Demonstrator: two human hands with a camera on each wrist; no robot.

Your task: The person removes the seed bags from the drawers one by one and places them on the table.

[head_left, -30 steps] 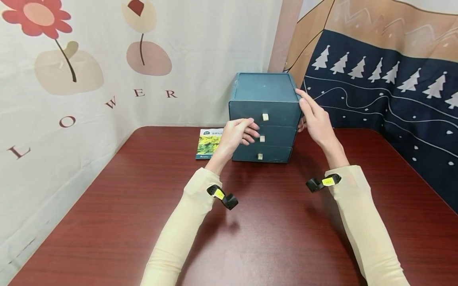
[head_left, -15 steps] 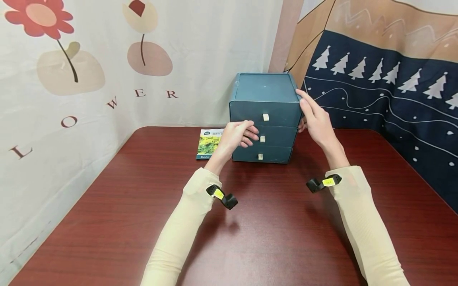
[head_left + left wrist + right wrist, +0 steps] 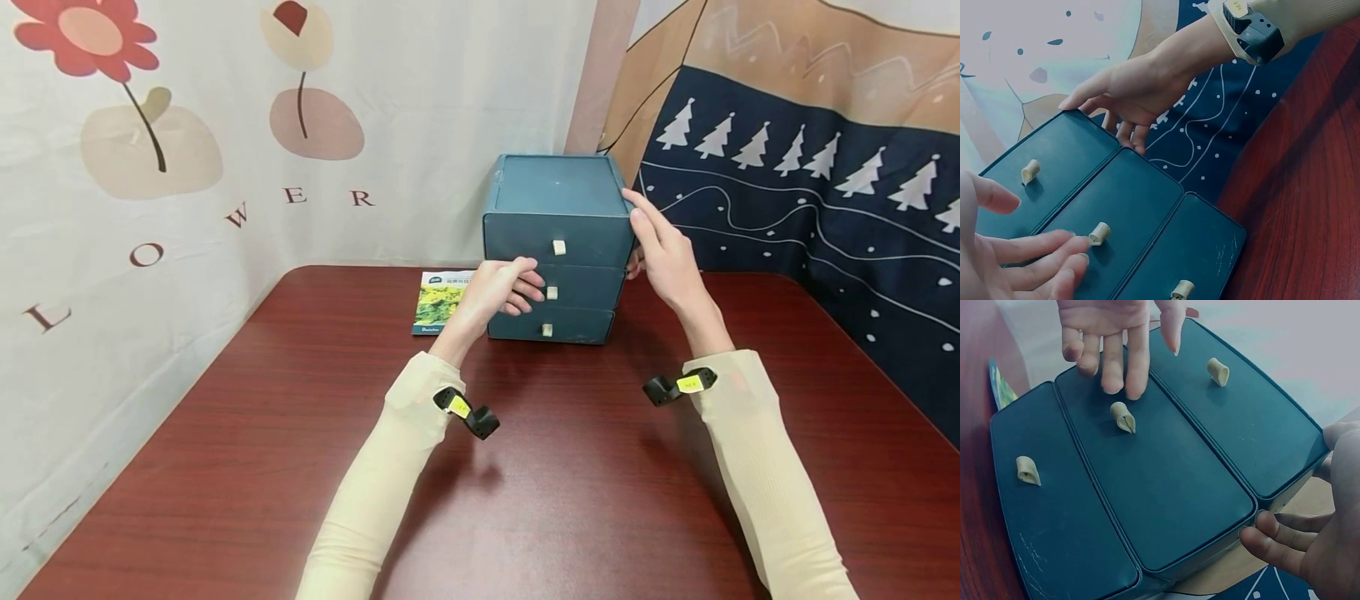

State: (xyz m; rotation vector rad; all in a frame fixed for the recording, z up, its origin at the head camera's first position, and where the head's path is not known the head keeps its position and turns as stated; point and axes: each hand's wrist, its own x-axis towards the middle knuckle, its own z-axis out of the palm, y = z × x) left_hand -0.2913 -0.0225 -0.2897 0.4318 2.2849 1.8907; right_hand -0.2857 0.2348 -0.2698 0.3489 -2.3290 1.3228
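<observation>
We have our left grip [image 3: 501, 287] empty just left of the middle tab [image 3: 552, 292], our right grip [image 3: 664, 252] unclenched against the cabinet [image 3: 592, 237].

Dark red capital letters L [image 3: 47, 318], O [image 3: 146, 254], W [image 3: 236, 215], E [image 3: 295, 195] and R [image 3: 362, 198] read in sequence on the white fabric curtain [image 3: 420, 117]. Printing on the flat rectangular packet with yellow flowers [image 3: 437, 305] is too small to read. Characters on the small yellow rectangular stickers [image 3: 459, 407] of the black wrist cameras [image 3: 481, 423] are illegible.
</observation>
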